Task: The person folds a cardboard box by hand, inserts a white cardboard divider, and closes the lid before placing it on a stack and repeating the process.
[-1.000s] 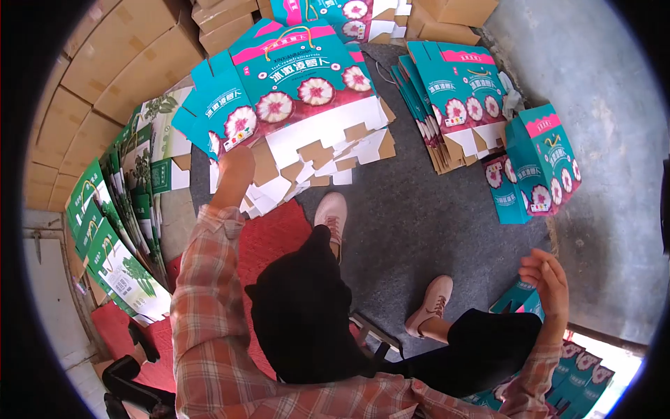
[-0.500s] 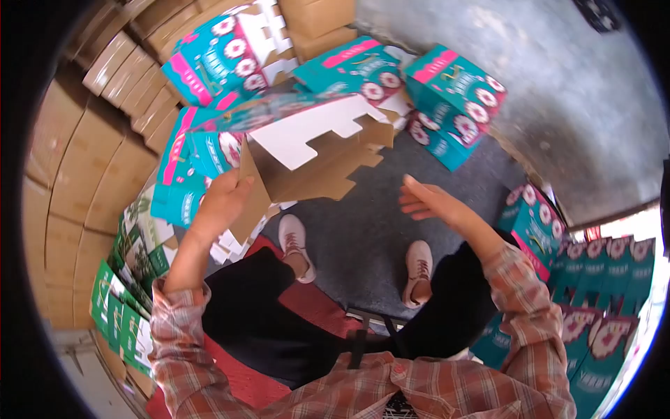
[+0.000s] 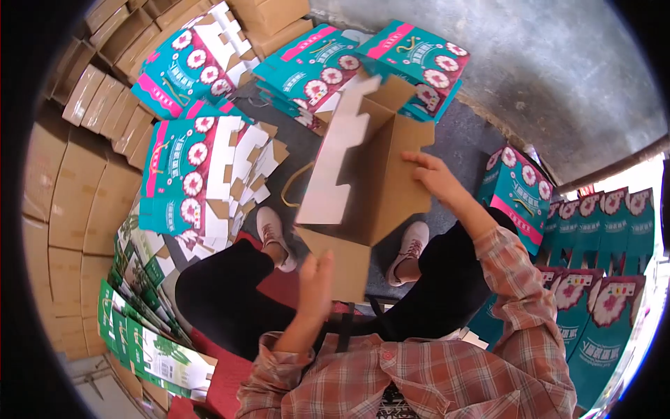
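An opened-up cardboard gift box point(image 3: 394, 164) stands between my hands, its brown inside and white toothed flap facing up. A thin rope handle point(image 3: 289, 185) sticks out from its left side. My left hand point(image 3: 315, 283), a little blurred, is closed on the box's near end flap. My right hand point(image 3: 436, 178) grips the right-hand panel, fingers lying over its brown inner face. Left of the box lies a stack of flat teal boxes point(image 3: 171, 174) with pink bands and white toothed edges.
More teal box stacks lie at the back point(image 3: 310, 66) and back right point(image 3: 419, 59). Brown cartons point(image 3: 66, 272) line the left wall. Green printed boxes point(image 3: 164, 356) are at lower left. Teal boxes point(image 3: 586, 223) stand in rows at right. My shoes point(image 3: 412, 251) rest below the box.
The box has swung from the left to the middle and opened into a wider shape. My left hand moved right and nearer to me. My right hand, free before, now touches the box.
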Available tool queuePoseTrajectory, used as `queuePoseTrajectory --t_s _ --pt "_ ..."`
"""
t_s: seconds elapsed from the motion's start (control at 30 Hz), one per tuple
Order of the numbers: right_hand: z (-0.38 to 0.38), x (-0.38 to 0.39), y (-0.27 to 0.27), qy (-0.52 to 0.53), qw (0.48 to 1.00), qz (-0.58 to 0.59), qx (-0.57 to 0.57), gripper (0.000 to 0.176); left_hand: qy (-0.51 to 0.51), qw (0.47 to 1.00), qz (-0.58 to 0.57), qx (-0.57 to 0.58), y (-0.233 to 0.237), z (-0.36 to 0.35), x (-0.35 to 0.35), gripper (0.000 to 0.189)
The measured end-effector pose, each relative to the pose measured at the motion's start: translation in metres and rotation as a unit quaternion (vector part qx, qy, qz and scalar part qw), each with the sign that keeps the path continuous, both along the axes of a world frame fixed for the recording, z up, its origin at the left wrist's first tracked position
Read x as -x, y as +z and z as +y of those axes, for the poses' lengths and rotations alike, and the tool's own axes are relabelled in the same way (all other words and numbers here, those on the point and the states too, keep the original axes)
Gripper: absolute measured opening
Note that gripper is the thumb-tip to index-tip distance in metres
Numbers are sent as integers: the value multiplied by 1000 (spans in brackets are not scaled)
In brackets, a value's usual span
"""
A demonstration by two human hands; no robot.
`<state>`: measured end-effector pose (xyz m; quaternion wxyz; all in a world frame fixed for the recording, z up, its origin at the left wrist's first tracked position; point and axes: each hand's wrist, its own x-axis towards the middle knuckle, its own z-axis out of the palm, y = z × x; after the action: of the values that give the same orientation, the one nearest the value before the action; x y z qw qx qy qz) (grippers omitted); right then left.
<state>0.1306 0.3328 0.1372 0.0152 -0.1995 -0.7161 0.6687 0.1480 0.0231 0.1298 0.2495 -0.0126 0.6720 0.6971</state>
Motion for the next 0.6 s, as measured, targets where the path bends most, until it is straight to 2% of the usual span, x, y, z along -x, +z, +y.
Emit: queuePoseTrajectory --t_s 0.03,0.07,0.13,0.2,0.23,0.27,0.3,0.37,0.4,0.43,0.47,0.5,0.57,0.6 --pt "0 -2 7 7 1000 -3 6 45 30 995 -84 -48 -1 3 -11 27" --pt "2 -4 17 21 1000 16 12 46 36 995 -86 -43 0 5 -18 27" --pt "2 -4 26 34 999 34 24 46 25 971 -186 -146 4 6 -30 24" --pt "4 -2 31 56 998 28 5 49 -2 973 -184 -138 -14 1 -34 28" --pt "7 0 26 50 998 30 5 49 -74 976 -183 -92 -25 -5 -32 34" --pt "10 1 14 79 994 22 -65 50 -148 971 -182 -44 -33 -11 -28 39" --pt "12 1 5 109 985 11 -135 50 -156 970 -182 -43 -35 -16 -21 39" --pt "7 -3 0 93 986 38 -134 49 -202 965 -78 148 -36 -22 -6 55" --pt "5 -3 0 84 985 67 -132 49 -202 965 -76 147 -30 -17 -4 55" --pt "4 -5 0 85 985 68 -132 49 -135 955 70 255 -18 -12 -4 59" --pt "3 -7 0 88 985 55 -137 48 -63 908 213 356 -11 -9 -2 64" --pt "2 -8 2 90 985 42 -142 48 -61 908 212 355 -9 -6 6 64" --pt "-2 -10 7 82 985 55 -142 48 -23 804 462 373 -7 -1 26 56" --pt "-4 -10 9 75 985 69 -140 48 -21 806 461 372 -6 1 33 56"
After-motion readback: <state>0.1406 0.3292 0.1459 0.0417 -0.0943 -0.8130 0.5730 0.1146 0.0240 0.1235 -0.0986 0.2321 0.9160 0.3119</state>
